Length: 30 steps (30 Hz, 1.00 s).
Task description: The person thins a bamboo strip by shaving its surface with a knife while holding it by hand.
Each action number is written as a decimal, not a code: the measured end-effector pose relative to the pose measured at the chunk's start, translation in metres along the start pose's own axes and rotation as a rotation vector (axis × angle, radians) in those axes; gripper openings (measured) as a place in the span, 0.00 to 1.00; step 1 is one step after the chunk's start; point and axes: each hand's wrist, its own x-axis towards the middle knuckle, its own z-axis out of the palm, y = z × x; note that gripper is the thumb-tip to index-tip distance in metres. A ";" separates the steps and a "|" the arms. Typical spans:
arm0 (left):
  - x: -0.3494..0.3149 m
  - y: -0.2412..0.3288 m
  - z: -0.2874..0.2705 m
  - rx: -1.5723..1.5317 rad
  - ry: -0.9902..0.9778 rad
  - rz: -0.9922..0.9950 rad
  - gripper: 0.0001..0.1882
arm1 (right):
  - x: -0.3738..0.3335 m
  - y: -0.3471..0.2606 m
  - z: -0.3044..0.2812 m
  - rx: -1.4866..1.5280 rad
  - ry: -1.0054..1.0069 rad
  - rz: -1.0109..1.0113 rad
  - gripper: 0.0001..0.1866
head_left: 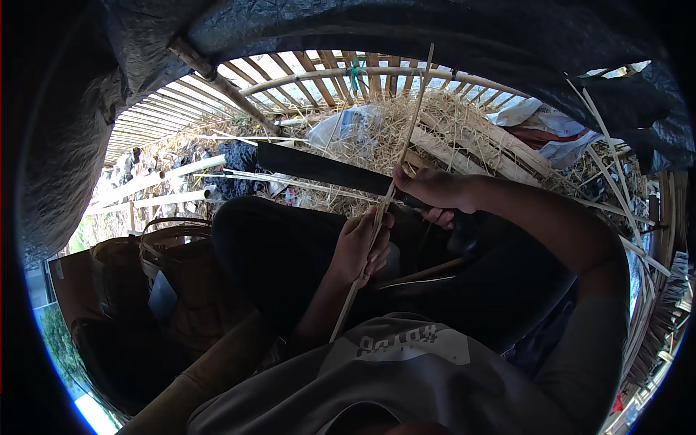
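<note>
My left hand is closed round a long thin bamboo strip, which slants from my lap up toward the fence. In my right hand is the handle of a machete, and the thumb lies against the strip. The machete's broad dark blade points left, with its base close to the strip just above my left hand. Whether the edge is in the bamboo, I cannot tell. Part of the handle is hidden by my right fingers.
Woven baskets stand at my left beside a thick bamboo pole. Ahead lie pale shavings, split bamboo pieces and bamboo poles. A slatted bamboo fence closes the far side. Dark sheeting hangs overhead.
</note>
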 end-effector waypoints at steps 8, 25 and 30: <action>0.005 0.000 -0.003 0.079 0.030 0.056 0.21 | 0.001 -0.006 -0.019 -0.700 0.262 -0.655 0.34; 0.001 -0.010 0.002 0.107 -0.022 0.047 0.21 | -0.020 0.010 0.023 -0.267 0.451 -0.268 0.22; 0.001 -0.007 0.006 0.111 -0.022 0.062 0.20 | -0.011 0.030 0.021 -0.409 0.650 -0.533 0.22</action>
